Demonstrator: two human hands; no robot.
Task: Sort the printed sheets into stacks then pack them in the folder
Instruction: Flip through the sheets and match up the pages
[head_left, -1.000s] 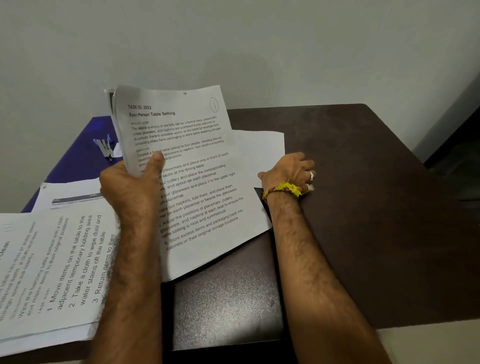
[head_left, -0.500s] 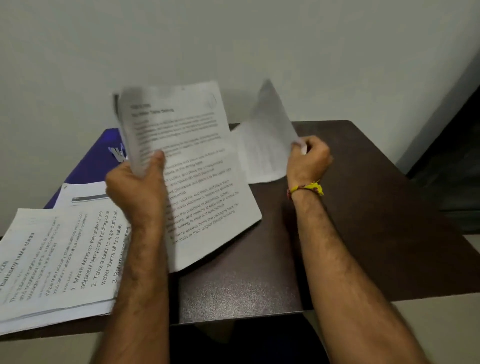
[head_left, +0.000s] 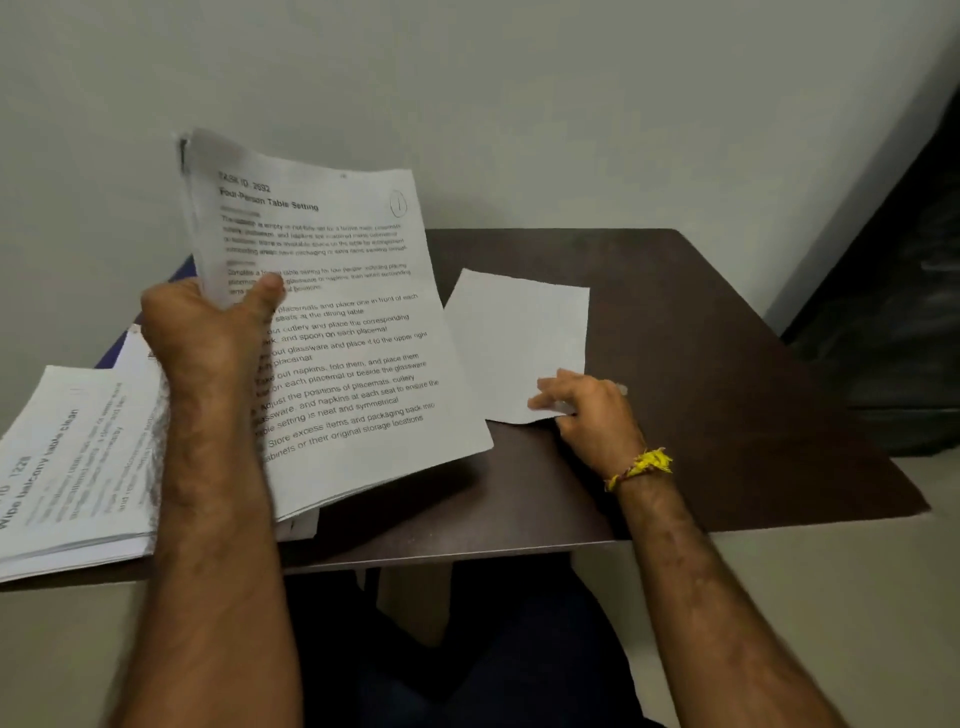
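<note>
My left hand (head_left: 208, 332) grips a bundle of printed sheets (head_left: 353, 332) by its left edge, thumb on top, and holds it tilted above the dark table (head_left: 727, 415). The top page reads "Four-Person Table Setting". To its right a single sheet (head_left: 519, 338) lies face down on the table. My right hand (head_left: 587, 410) rests on that sheet's near right corner, fingers spread over it. A second stack of printed sheets (head_left: 78, 467) lies at the table's left. A strip of the blue folder (head_left: 184, 267) shows behind the bundle; most of it is hidden.
A pale wall stands right behind the table. A dark object (head_left: 893, 332) sits to the right of the table. The table's front edge is near my lap, and its right half is bare wood.
My right hand lifted the single sheet up off the table, turned it, and has laid it flat further right. The left hand keeps hold of the bundle.
</note>
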